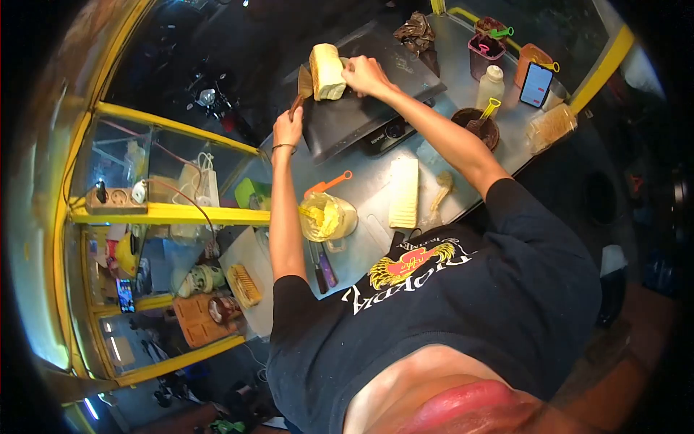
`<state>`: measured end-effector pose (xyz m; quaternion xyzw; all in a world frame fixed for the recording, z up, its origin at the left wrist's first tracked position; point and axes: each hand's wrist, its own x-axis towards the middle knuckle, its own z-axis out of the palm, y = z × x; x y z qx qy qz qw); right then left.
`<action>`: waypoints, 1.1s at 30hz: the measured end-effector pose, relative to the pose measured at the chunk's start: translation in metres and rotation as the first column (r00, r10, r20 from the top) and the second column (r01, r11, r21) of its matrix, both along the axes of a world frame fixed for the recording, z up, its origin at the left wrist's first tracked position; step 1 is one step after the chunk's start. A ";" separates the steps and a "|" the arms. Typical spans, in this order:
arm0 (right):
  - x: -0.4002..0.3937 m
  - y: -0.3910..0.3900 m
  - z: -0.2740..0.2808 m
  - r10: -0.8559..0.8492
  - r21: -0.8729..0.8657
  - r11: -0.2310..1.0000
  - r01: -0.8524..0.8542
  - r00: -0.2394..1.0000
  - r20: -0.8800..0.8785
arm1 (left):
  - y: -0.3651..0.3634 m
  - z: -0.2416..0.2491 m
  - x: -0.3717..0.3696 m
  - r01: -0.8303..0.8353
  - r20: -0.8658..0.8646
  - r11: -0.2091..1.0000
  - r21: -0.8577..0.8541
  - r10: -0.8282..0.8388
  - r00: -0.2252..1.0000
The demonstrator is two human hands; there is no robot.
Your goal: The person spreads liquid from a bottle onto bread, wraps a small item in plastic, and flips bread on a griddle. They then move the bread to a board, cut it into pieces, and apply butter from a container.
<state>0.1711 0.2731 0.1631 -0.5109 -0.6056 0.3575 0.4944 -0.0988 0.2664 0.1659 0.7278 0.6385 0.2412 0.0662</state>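
On the black griddle stands a pale block of sliced bread, upright, with browned edges on its left side. My left hand is closed around the handle of a spatula, whose blade is against or close to the bread's left side. At the bread's right side is my right hand, its fingers closed. A bit of something greyish shows between those fingers and the bread, but I cannot make out what it is.
In front of me are a tub of yellow spread, another bread block and knives. To the right stand a dark bowl, a white bottle, a phone and wrapped bread. A yellow frame bar crosses on the left.
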 end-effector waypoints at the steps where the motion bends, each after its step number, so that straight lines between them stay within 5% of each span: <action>1: -0.008 0.003 -0.010 -0.229 0.317 0.939 0.134 0.931 0.285 | 0.003 0.004 -0.012 0.034 -0.011 0.999 -0.020 -0.035 0.999; 2: -0.009 0.003 -0.024 -0.246 0.385 0.915 0.120 0.923 0.297 | 0.008 0.008 -0.022 0.068 -0.018 0.997 -0.039 -0.069 0.997; 4: 0.012 -0.021 -0.009 -0.012 0.079 0.997 0.007 0.998 0.060 | 0.011 0.008 -0.034 0.111 -0.013 0.992 -0.066 -0.112 0.994; 6: 0.025 -0.023 -0.008 0.013 -0.150 0.988 -0.032 0.992 -0.129 | 0.017 0.004 -0.043 0.116 0.124 0.985 -0.129 -0.101 0.987; 10: 0.034 -0.001 -0.024 -0.055 -0.299 0.954 -0.024 0.966 -0.253 | 0.015 -0.004 -0.034 0.163 0.198 0.981 -0.109 -0.139 0.970; 14: 0.023 0.021 -0.022 -0.047 -0.288 0.957 -0.049 0.947 -0.319 | 0.000 0.005 -0.003 0.120 0.278 0.972 -0.202 -0.061 0.959; 17: 0.040 -0.007 0.011 -0.012 0.044 0.999 0.008 0.995 0.103 | -0.010 0.013 0.008 0.151 0.470 0.943 -0.297 0.007 0.883; 18: 0.043 -0.005 0.009 -0.010 0.047 0.999 0.005 0.994 0.104 | -0.013 0.017 0.007 0.149 0.471 0.944 -0.293 0.007 0.882; 20: 0.052 0.005 -0.006 -0.226 0.418 0.903 0.094 0.933 0.279 | -0.017 0.022 0.002 0.095 0.414 0.961 -0.259 0.022 0.910; 21: 0.067 -0.017 0.013 -0.060 0.160 0.986 0.035 0.987 0.149 | -0.016 0.023 0.000 0.090 0.418 0.962 -0.258 0.027 0.908; 24: 0.102 -0.003 -0.006 0.020 -0.217 0.976 -0.028 0.999 -0.039 | -0.019 0.026 0.009 0.046 0.241 0.976 -0.214 0.007 0.971; 30: 0.064 0.029 -0.034 -0.035 -0.369 0.915 -0.162 0.880 -0.474 | -0.006 0.020 0.045 0.084 -0.017 0.996 -0.029 -0.085 0.996; 33: 0.056 0.036 -0.026 0.070 -0.186 0.972 -0.143 0.934 -0.352 | -0.004 0.014 0.062 0.066 0.130 0.998 0.017 -0.068 0.989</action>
